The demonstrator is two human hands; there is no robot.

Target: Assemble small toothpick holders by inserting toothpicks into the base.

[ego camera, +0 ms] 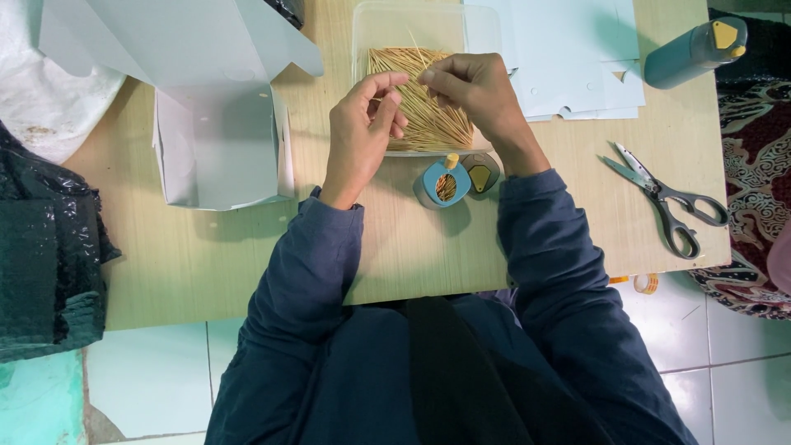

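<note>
At 12 o'clock: clear tray (362,49) of toothpicks (412,66) on the desk (206,255).
Left hand (360,136): fingers pinching toothpicks.
Right hand (470,86): fingers pinching toothpicks too.
3 o'clock: scissors (671,202).
6 o'clock: blue dispenser (441,183).
Floor (156,379): pale tiles.

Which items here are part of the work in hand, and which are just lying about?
In use: left hand, right hand, toothpicks, clear tray, small blue dispenser.
Lying about: scissors, white cardboard box, teal bottle, tape roll.

Pale wooden table (247,264), white-tiled floor (725,346)
</note>
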